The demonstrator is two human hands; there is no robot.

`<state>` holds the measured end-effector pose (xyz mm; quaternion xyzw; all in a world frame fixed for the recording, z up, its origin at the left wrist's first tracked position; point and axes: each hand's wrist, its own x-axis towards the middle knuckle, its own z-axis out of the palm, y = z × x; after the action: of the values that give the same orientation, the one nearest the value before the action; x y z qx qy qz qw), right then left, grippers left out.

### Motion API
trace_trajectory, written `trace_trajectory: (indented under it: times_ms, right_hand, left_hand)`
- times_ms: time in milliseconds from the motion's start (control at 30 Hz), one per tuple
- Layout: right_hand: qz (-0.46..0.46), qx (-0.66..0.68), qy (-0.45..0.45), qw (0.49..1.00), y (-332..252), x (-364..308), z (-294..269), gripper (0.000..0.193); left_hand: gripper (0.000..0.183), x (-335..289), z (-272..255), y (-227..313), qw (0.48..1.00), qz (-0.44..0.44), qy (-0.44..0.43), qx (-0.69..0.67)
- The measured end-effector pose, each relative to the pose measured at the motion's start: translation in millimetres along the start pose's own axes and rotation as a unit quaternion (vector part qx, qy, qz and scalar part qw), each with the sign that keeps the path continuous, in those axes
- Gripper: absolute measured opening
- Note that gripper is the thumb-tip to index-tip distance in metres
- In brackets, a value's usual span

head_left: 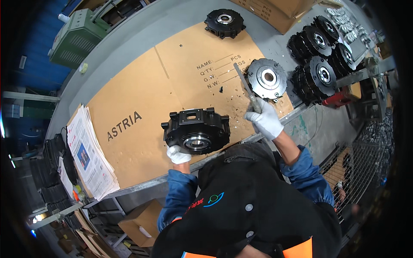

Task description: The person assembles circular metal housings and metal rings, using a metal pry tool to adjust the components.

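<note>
R hand [266,121] grips metal tool [244,80] over cardbd [140,86] w/ blk lettering [124,126].

Bare cardboard [137,90] gave a wide lane between newspapers [92,150] and the nearest black housing [172,129]; to its upper right, 1 silver-faced disc [260,79] blocked passage.

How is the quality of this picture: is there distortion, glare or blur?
Head view: the workbench bends along its far edge, corners go black; head view: a light at lower left glares; head view: the right hand and its metal tool look fairly sharp.
</note>
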<state>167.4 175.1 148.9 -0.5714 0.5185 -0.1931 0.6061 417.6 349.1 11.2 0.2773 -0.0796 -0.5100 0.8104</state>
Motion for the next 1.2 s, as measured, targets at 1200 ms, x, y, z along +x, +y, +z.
trace_trajectory:
  times_ms: [1200]
  right_hand:
    - [0.065,0.371,-0.204,0.904,-21.2,11.3,19.9,0.013]
  left_hand:
    - [0.057,-9.1,69.0,-8.2,0.993,-0.055,0.094,-0.053]
